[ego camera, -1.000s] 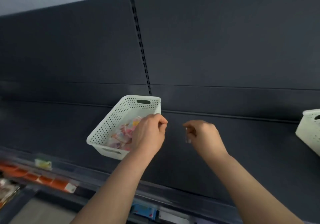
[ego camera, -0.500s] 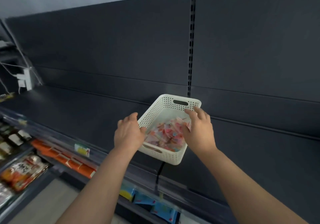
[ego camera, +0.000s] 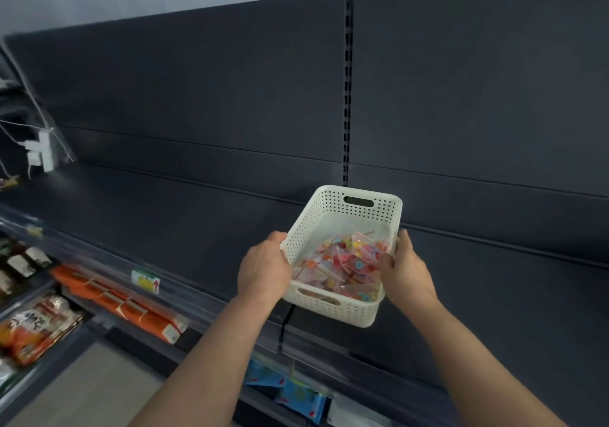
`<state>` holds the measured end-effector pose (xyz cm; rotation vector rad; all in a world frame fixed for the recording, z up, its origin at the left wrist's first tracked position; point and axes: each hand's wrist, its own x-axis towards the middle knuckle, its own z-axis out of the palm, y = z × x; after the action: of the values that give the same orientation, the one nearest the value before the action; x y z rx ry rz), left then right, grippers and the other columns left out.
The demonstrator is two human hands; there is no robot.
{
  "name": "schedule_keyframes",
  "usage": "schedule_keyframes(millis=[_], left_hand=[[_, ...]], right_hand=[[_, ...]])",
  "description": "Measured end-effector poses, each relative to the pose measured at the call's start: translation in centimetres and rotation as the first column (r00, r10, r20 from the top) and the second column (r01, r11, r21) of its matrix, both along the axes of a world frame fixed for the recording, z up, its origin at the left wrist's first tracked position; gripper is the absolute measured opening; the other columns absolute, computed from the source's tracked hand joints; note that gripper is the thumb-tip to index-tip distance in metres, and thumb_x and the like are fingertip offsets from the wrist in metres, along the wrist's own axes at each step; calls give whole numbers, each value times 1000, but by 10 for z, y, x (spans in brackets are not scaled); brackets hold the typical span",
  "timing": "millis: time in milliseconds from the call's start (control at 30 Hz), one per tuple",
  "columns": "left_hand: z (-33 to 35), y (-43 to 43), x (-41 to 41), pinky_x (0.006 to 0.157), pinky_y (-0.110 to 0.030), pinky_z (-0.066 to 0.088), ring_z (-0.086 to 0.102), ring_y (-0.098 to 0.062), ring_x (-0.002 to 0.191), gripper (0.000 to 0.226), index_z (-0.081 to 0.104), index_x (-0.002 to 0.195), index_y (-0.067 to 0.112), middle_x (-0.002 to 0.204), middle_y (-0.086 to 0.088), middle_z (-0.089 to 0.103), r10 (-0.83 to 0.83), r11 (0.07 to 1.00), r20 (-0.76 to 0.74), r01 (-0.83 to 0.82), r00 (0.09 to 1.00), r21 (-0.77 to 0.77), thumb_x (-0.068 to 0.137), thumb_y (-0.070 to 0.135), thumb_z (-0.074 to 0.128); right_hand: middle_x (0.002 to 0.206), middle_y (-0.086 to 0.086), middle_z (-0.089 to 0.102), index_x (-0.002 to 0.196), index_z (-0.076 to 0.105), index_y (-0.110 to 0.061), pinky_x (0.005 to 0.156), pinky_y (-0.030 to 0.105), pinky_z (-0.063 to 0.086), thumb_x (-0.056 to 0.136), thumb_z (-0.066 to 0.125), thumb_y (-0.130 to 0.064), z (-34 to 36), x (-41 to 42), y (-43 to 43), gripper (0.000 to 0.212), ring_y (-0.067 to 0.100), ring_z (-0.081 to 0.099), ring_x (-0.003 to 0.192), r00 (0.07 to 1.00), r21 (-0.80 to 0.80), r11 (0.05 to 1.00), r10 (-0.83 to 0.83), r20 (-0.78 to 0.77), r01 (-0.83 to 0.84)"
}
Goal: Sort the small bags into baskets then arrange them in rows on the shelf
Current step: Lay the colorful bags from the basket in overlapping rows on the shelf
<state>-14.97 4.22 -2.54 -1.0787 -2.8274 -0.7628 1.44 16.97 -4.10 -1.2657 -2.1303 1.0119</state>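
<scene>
A white perforated basket [ego camera: 333,311] sits on the dark shelf [ego camera: 184,229], with its near end at the shelf's front edge. Inside it lie several small clear bags [ego camera: 342,261] with pink, orange and yellow pieces. My left hand [ego camera: 263,270] grips the basket's left rim, fingers curled over the edge. My right hand [ego camera: 407,270] grips the right rim, thumb inside the basket and fingers along the outer wall.
The dark back panel [ego camera: 230,97] rises behind the shelf. A clear price rail with a label [ego camera: 145,281] runs along the front edge. Lower shelves hold orange packets [ego camera: 115,301], snack bags [ego camera: 33,327] and blue packets [ego camera: 290,393]. White plugs [ego camera: 39,153] hang at far left.
One second ago both hands hovered beside the basket. They have closed on its two side rims. The view has swung left, and the second basket at the right is out of sight.
</scene>
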Motion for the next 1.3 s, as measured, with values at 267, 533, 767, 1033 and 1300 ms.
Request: schedule_keyframes(millis=[267,533,767,1033,1300], left_hand=[[1,0,55,66,-33,58,67,-20,88,44,49,140,23,120,-5,67,26,999,61,-28,998,42,98,10,47],[-5,-1,96,83,-38,59,65,-18,100,51,46,141,37,130,1,61,-1,984,417,-74,909,163,99,8,40],[17,-28,114,83,-39,57,64,-11,92,44,53,134,37,118,6,65,20,921,424,-181,905,344,100,12,40],[37,-179,67,79,-46,59,67,-16,92,40,60,123,38,108,8,69,278,742,474,-500,835,447,96,14,43],[29,-348,15,80,-49,59,70,-19,91,37,61,115,44,102,9,71,405,530,596,-709,694,465,97,17,43]], right_hand=[[89,-3,65,136,35,-29,63,42,58,96,37,-24,1,47,9,40,19,65,74,999,-60,998,15,38,-13],[97,-4,65,137,32,-36,64,45,59,94,40,-30,-3,93,13,44,22,69,78,997,-162,986,9,-79,-22],[94,-5,66,115,53,-30,66,42,57,93,39,-23,18,86,-4,27,20,65,79,980,-129,990,24,-197,-50],[93,-6,64,114,54,-32,72,41,55,98,38,-31,56,-26,-110,22,20,62,82,890,9,913,399,-220,-408],[98,-3,67,115,55,-33,76,44,55,96,41,-28,39,-151,-264,25,22,63,86,763,-8,773,624,-169,-634]])
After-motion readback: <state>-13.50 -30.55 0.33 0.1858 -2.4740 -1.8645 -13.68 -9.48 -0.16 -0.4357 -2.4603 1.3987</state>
